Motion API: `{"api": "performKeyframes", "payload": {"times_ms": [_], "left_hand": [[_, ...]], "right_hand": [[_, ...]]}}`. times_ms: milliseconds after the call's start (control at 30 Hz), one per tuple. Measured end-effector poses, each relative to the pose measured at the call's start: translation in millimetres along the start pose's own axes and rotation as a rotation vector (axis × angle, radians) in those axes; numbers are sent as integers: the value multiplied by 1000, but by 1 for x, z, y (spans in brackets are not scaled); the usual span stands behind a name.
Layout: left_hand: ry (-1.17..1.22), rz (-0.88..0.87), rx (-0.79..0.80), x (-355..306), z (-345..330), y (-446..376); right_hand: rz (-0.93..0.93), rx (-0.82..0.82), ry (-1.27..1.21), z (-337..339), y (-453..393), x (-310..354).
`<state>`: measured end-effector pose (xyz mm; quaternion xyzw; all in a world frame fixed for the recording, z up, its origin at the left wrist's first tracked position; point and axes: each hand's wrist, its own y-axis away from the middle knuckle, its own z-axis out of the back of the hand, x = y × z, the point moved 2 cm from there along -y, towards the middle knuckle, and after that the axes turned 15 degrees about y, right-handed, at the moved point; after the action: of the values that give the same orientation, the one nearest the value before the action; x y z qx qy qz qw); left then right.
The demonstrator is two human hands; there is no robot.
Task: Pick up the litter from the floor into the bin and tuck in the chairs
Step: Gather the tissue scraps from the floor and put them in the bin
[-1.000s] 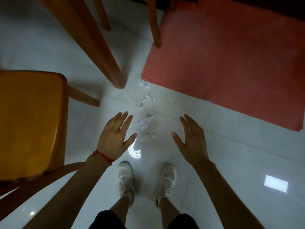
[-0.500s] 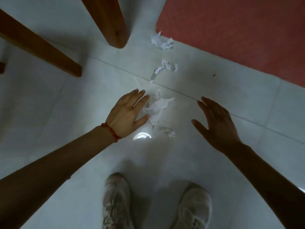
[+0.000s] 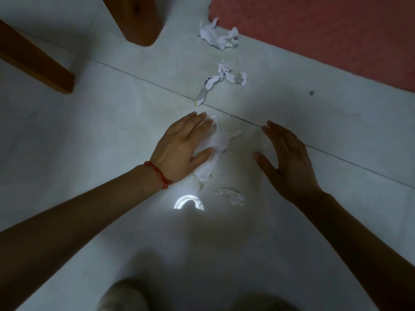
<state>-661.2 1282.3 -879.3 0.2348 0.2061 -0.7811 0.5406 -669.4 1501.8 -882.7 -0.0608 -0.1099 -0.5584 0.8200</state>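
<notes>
Several bits of white litter lie in a line on the pale tiled floor. My left hand (image 3: 183, 145), with a red string on the wrist, lies flat on the edge of a white tissue (image 3: 219, 142), fingers spread and not closed on it. My right hand (image 3: 289, 162) hovers open to the right of that tissue, apart from it. A small crumpled wad (image 3: 231, 195) lies nearer my feet. Farther off are a twisted printed wrapper (image 3: 221, 80) and a crumpled paper (image 3: 221, 37) at the rug's edge. No bin is in view.
Two wooden furniture legs stand at the upper left, a thick one (image 3: 140, 19) and a slanted one (image 3: 33, 61). A red rug (image 3: 325, 34) covers the upper right. My shoes (image 3: 122, 296) are at the bottom edge. A bright lamp reflection (image 3: 188, 202) shines on the tile.
My view has dropped closer to the floor. My left hand has moved onto the tissue and both hands have lowered toward the litter. The chair seat has left the view.
</notes>
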Motion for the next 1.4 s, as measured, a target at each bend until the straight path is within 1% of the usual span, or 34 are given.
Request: {"api": "performKeyframes", "payload": {"times_ms": [100, 200, 300, 400, 500, 633, 767, 967, 1100, 1233, 1400], "left_hand": [[21, -69, 30, -2, -20, -19], [61, -27, 55, -2, -34, -30], [119, 28, 0, 2, -41, -30], [131, -33, -66, 3, -44, -26], [140, -57, -89, 5, -40, -16], [161, 20, -126, 11, -29, 11], [187, 124, -175, 12, -16, 42], [189, 180, -178, 4, 0, 76], [159, 185, -158, 2, 4, 90], [140, 190, -158, 4, 5, 93], [129, 158, -192, 7, 3, 87]], "right_hand": [[4, -34, 9, 0, -3, 3], [-36, -37, -21, 0, 4, 2], [-71, -22, -33, -4, 20, 0], [-84, 8, -30, -8, 34, 0], [-80, 21, -24, -11, 43, -1], [-72, -8, -59, -12, 48, 5], [2, -14, -81, -16, 52, 23], [90, -31, -50, -32, 65, 43], [121, -51, 13, -40, 69, 48], [91, -48, -30, -41, 63, 51], [88, -39, -81, -35, 56, 49]]}}
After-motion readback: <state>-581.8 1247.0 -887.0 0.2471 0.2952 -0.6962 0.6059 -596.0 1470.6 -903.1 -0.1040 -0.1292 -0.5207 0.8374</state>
